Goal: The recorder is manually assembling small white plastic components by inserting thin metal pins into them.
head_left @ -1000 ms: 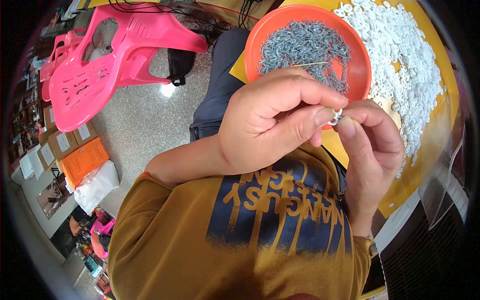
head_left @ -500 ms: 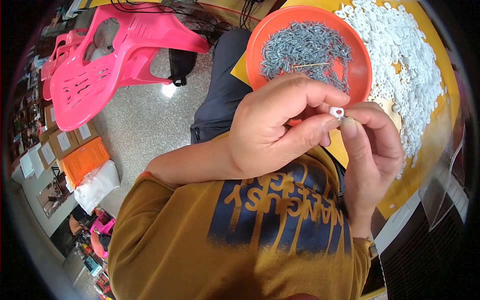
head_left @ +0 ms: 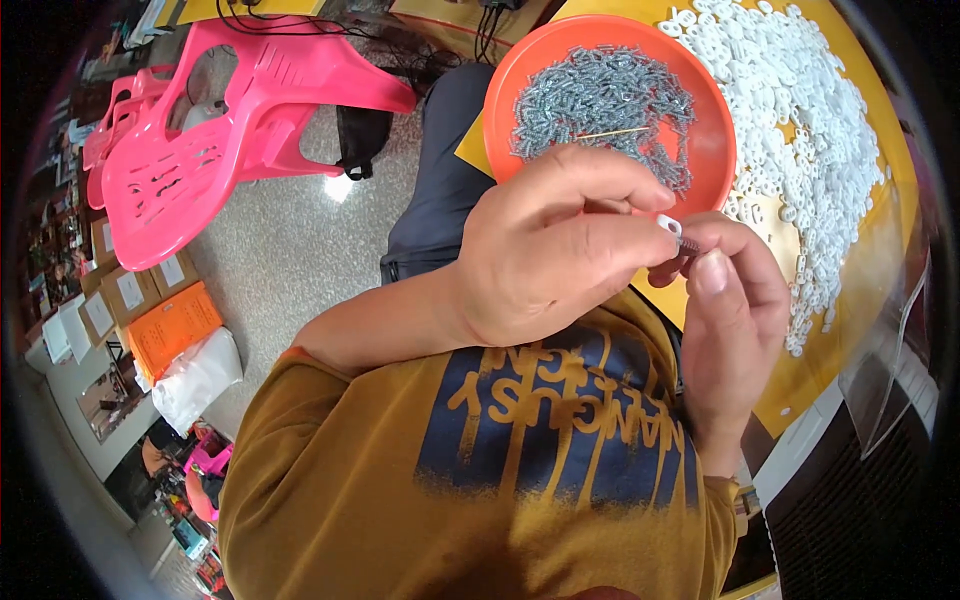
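Note:
My left hand (head_left: 565,255) pinches a small white plastic piece (head_left: 669,224) with a hole in it between thumb and fingers. Right against it, my right hand (head_left: 738,310) grips a small metal spring (head_left: 689,244) in its thumb and forefinger, one end at the white piece. Whether the spring's end sits inside the piece, I cannot tell. Beyond my hands, an orange-red bowl (head_left: 500,130) holds a heap of small grey metal springs (head_left: 590,95), with a thin light stick (head_left: 615,132) lying on them. To its right spreads a big pile of white plastic pieces (head_left: 790,110).
A yellow tabletop (head_left: 875,300) carries the bowl and pile. Clear plastic sheeting (head_left: 890,370) hangs at its right edge. On the left stands a pink plastic chair (head_left: 240,110) on speckled floor, with cardboard boxes (head_left: 130,290), an orange package (head_left: 175,325) and a white bag (head_left: 200,375).
The white piece has turned and tilted in my left fingers. My right fingers have shifted slightly down, and the spring between them now shows. The bowl and pile appear slightly shifted left.

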`<state>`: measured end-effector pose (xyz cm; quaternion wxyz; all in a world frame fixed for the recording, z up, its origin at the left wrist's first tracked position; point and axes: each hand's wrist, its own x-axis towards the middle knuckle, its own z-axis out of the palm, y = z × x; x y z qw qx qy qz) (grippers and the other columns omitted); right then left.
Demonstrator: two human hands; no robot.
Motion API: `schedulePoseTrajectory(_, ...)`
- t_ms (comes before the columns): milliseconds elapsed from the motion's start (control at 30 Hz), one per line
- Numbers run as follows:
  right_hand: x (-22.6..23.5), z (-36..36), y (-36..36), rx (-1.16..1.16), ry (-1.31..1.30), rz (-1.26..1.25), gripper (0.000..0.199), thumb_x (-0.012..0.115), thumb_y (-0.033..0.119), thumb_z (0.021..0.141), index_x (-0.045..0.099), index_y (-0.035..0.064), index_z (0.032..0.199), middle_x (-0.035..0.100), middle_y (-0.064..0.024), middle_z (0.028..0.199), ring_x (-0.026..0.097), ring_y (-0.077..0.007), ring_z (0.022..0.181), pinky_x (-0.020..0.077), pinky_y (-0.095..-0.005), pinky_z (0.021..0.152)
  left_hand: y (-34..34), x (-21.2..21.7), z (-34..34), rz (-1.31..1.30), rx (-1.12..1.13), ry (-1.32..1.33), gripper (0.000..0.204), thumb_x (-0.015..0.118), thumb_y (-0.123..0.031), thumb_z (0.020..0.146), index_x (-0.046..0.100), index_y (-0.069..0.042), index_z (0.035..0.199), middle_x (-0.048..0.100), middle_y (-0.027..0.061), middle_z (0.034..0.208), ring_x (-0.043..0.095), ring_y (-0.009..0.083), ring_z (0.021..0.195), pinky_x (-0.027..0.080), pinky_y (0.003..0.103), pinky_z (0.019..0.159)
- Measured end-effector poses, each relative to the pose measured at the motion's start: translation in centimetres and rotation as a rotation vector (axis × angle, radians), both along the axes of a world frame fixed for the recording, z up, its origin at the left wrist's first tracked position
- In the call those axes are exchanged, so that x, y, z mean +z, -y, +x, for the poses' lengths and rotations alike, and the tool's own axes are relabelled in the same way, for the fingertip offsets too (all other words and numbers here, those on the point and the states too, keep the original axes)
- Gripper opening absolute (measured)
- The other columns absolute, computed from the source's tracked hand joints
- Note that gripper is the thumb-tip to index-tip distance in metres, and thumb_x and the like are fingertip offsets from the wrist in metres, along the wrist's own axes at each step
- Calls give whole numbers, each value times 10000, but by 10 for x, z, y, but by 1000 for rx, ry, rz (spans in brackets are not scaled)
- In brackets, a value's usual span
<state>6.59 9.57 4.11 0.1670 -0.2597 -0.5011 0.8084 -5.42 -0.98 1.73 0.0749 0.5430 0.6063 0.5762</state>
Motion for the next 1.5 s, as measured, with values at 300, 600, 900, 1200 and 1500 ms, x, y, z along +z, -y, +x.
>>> schedulePoseTrajectory(300,-3,1,-3,-30,13,-23,73,541,65,826,555,-7,829,564,-22,771,484,-63,698,388,-186,640,2,-3,1,-6,-86,-8,207,598,79,699,591,9,894,539,112,851,547,142,651,448,220,584)
schedulePoseTrajectory(600,-20,5,-8,35,18,264,35,529,10,810,543,-22,807,539,-50,771,495,-100,723,394,-218,673,-1,-1,15,-222,-97,864,195,522,43,800,521,13,993,553,48,799,521,55,617,430,163,541)
schedulePoseTrajectory(900,-33,35,-44,-186,162,892,78,578,34,775,576,-9,840,573,-72,792,523,-138,726,409,-239,660,-17,-10,17,-306,-115,1077,157,496,23,806,513,3,961,543,40,777,482,63,582,401,177,531)
schedulePoseTrajectory(1200,-64,61,-110,-330,650,1490,166,627,64,715,597,13,870,569,-91,814,547,-219,709,442,-295,629,-26,-7,22,-396,-122,1079,138,490,4,817,515,-6,952,534,38,770,469,62,586,387,174,541)
schedulePoseTrajectory(1500,-67,59,-113,-227,677,1662,131,614,46,700,613,16,827,570,-98,797,549,-254,731,435,-342,687,-28,-8,19,-379,-114,1062,137,500,-3,815,521,-5,950,521,18,756,462,49,586,386,166,540)
